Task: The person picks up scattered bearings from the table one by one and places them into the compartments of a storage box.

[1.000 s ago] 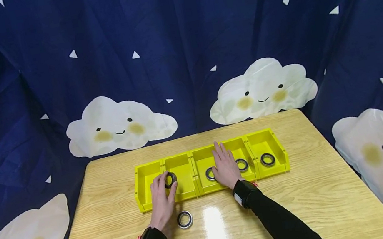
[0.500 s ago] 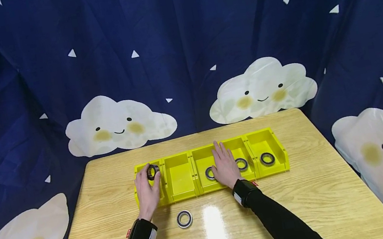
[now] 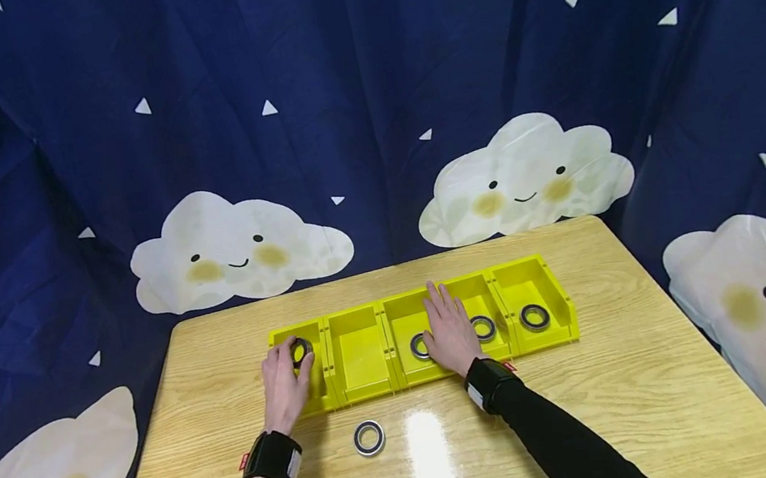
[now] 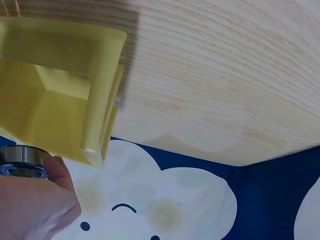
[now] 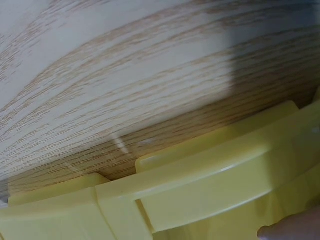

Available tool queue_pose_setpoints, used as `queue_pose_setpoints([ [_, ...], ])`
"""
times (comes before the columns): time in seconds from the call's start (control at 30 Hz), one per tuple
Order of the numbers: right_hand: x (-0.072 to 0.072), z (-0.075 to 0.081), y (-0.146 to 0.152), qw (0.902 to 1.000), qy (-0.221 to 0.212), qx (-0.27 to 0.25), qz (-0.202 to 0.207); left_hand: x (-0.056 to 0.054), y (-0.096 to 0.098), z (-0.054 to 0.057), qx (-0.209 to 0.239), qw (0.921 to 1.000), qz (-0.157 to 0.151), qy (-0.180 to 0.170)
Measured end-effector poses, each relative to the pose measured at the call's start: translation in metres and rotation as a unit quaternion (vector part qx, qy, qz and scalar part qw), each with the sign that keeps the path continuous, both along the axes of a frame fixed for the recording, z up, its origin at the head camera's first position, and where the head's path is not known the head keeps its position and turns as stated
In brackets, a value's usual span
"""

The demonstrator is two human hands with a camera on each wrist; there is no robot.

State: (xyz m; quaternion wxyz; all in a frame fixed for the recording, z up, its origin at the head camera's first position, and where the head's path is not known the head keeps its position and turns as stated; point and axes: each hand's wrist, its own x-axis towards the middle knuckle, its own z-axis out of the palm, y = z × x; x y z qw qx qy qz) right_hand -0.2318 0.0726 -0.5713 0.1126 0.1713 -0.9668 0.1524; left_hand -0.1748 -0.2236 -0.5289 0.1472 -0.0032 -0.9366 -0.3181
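Note:
My left hand pinches a ball bearing, a dark ring with a metal rim, over the leftmost yellow bin. In the left wrist view, the held bearing shows its shiny outer edge between thumb and fingers, close to the bin's end. Reaching over the wider middle bin, my right hand has its fingers extended toward the back wall. One bearing lies left of that hand and another right of it. Only a bit of the right hand enters the right wrist view.
A bearing lies in the rightmost bin. Another loose bearing rests on the wooden table in front of the row. The second bin from the left stands between my hands. A dark blue curtain hangs behind.
My left hand has carried the bearing left, from the second bin to the leftmost one, and then lowered it slightly. My right hand has stayed in place.

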Motion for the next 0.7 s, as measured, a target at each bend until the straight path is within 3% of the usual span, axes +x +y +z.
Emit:
queue_pose_setpoints([
  [0.3, 0.0002, 0.0002, -0.0006, 1.0000, -0.006, 0.001, -0.001, -0.0017, 0.0061, -0.0029, -0.076, 0.9969, 0.019, -0.008],
  [0.7, -0.0005, 0.0002, 0.0002, 0.9999, 0.005, -0.009, 0.001, -0.0052, 0.0054, -0.0032, -0.078, 0.9966, 0.013, 0.022],
])
